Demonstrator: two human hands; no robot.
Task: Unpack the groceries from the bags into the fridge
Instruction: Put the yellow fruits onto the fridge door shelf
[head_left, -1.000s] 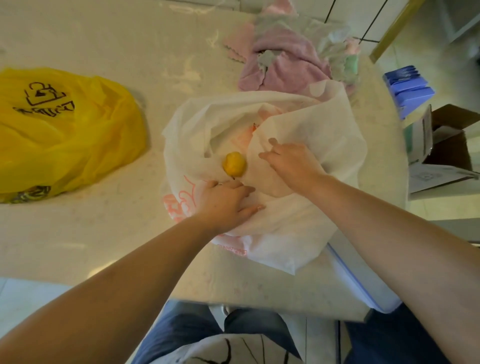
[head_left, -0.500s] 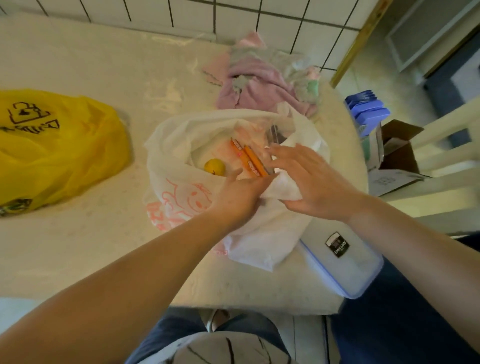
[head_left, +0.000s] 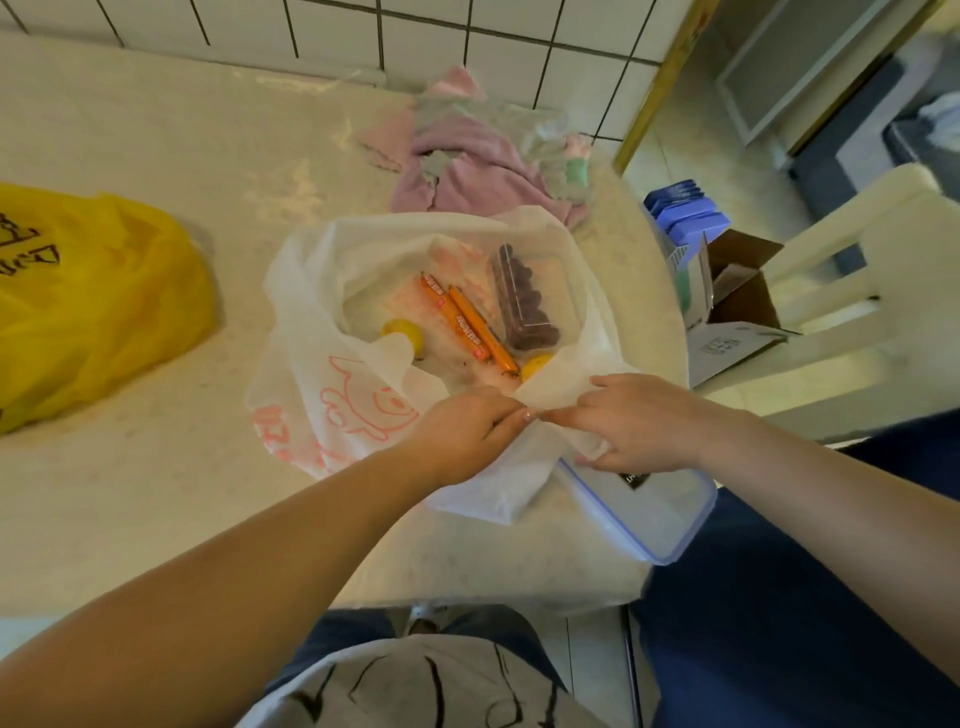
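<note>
Left hand (head_left: 462, 431) and right hand (head_left: 639, 421) each pinch the white bag (head_left: 332, 395) rim at the table's (head_left: 156, 493) near edge, exposing sausages (head_left: 467, 322) for removal.

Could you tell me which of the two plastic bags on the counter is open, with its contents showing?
The white bag with the pink cartoon print, which both hands hold open. The yellow bag to its left lies bunched and shows no contents.
</note>
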